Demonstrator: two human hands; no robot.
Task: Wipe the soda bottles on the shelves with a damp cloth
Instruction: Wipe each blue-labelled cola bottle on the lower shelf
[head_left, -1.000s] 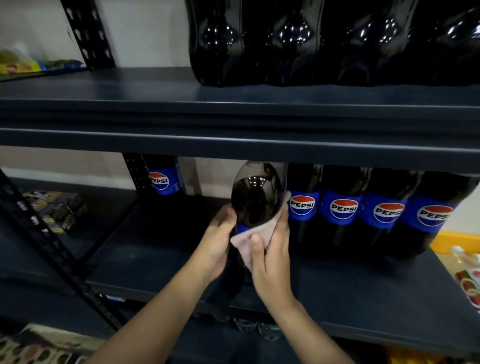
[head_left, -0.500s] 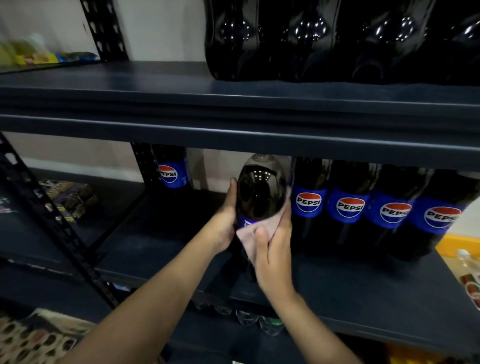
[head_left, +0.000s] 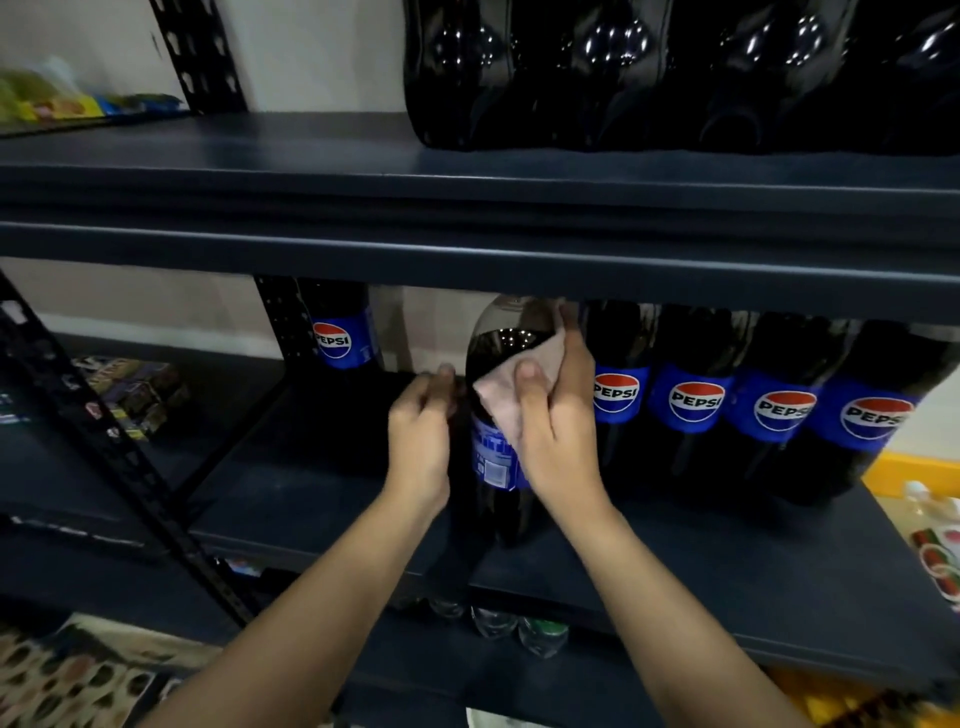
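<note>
On the middle shelf (head_left: 727, 566) of a dark metal rack, a large cola bottle (head_left: 501, 415) stands upright near the front edge, pulled forward from the row of four Pepsi bottles (head_left: 737, 410) that line the back to its right. Against the bottle's right shoulder the right hand (head_left: 558, 431) presses a pale pink cloth (head_left: 511, 395), fingers spread flat over the fabric and wrapped partly round the bottle, thumb lying across the front of the cloth. The cloth covers the bottle from the shoulder down to the top of its blue label. On the bottle's left side the left hand (head_left: 421, 441) cups the body at label height, fingers curled round it, blurred at the tips. Left of the bottle, further back beside the rack's upright post, stands a single Pepsi bottle (head_left: 340, 332). Above the bottle, the upper shelf (head_left: 260, 171) carries a tight row of dark bottles (head_left: 675, 78), only their lower bodies showing. Below the bottle's shelf, several small bottle caps (head_left: 498, 618) peek out.
</note>
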